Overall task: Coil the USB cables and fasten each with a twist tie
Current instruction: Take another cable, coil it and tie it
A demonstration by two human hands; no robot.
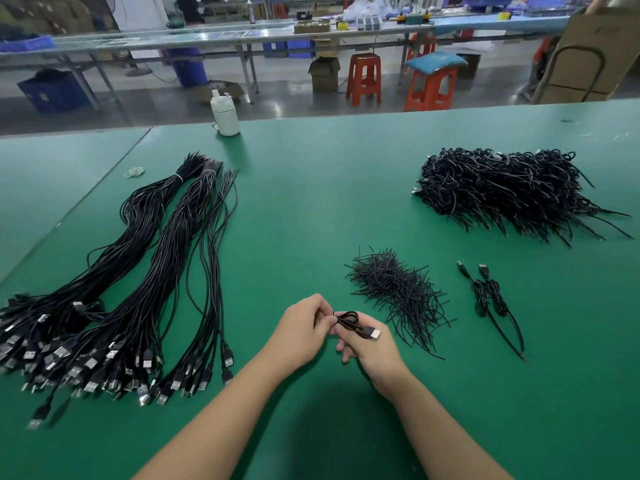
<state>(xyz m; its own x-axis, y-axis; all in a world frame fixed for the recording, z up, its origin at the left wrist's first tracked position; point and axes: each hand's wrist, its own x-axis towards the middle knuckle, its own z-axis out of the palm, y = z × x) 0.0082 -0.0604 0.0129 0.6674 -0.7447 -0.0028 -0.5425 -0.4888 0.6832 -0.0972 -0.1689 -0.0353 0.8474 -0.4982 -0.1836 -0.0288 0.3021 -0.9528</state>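
Note:
A coiled black USB cable with a silver plug pointing right is held between both hands over the green table. My left hand pinches the coil at its left side, where a thin black tie seems to sit. My right hand grips the coil from below, near the plug. Long uncoiled USB cables lie in bundles at the left. A heap of black twist ties lies just right of my hands. Two coiled, tied cables lie further right, and a large pile of coiled cables sits at the far right.
A white bottle stands at the table's far edge. Loose rubber bands lie near the far left. Beyond the table are red stools, cardboard boxes and another long workbench.

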